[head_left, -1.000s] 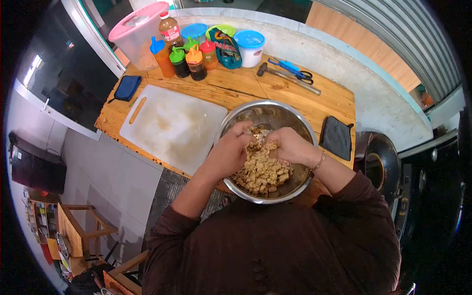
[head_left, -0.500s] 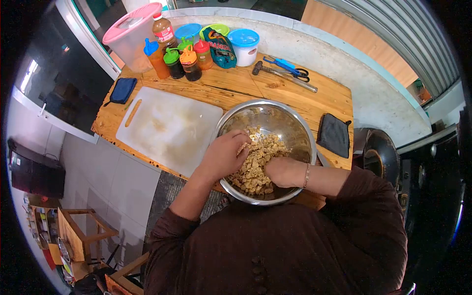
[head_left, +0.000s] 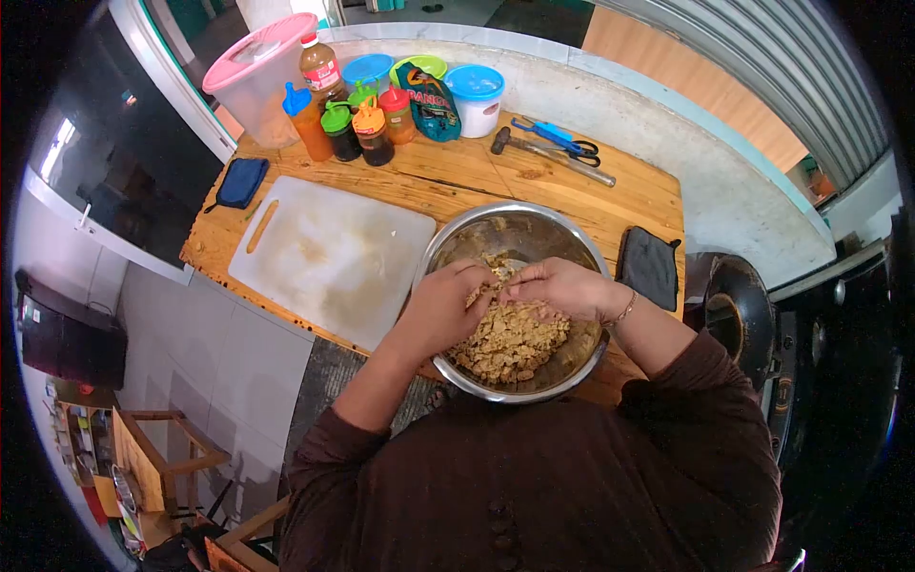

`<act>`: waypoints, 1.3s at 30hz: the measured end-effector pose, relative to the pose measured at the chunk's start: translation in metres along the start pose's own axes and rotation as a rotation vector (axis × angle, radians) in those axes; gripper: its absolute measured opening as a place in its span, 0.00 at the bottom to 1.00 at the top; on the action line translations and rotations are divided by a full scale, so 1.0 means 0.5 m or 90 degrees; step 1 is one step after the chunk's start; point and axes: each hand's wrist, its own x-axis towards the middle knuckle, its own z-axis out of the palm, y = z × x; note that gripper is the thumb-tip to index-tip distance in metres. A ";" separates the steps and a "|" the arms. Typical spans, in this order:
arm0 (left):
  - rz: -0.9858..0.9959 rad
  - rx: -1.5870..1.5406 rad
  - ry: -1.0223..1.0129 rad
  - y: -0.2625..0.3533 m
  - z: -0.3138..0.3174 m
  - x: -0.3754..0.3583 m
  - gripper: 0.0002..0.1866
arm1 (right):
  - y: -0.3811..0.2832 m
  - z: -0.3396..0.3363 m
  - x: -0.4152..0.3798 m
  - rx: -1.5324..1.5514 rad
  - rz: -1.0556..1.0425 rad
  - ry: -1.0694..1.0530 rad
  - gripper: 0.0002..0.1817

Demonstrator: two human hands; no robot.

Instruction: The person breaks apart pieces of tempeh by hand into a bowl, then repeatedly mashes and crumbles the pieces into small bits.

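A steel mixing bowl (head_left: 588,238) stands at the table's front edge, holding a heap of crumbly tan food (head_left: 515,343). My left hand (head_left: 450,300) is over the bowl's left side, its fingers curled closed. From the right, my right hand (head_left: 564,288) reaches over the heap with thumb and fingers pinched. The fingertips of both hands meet above the food, with bits of it between them; how much each hand holds is mostly hidden.
Left of the bowl lies a white cutting board (head_left: 334,253). A dark folded cloth (head_left: 649,267) is on the right. Behind are a hammer (head_left: 553,155), scissors (head_left: 572,143), several sauce bottles (head_left: 374,133) and a lidded white tub (head_left: 475,100). A black wok (head_left: 736,305) stands beyond the table's right side.
My right hand has risen out of the heap and moved up beside my left hand, fingertips now together. The left hand has stayed nearly in place.
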 end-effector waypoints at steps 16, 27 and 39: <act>0.086 -0.088 0.015 0.022 0.022 0.005 0.12 | 0.014 0.048 -0.034 0.008 -0.102 0.066 0.09; 0.100 0.000 -0.010 -0.005 0.009 -0.001 0.04 | 0.047 0.034 -0.024 -0.068 -0.178 0.141 0.10; 0.197 0.174 -0.026 -0.031 -0.006 -0.020 0.07 | 0.069 -0.033 0.033 -0.671 -0.111 0.231 0.43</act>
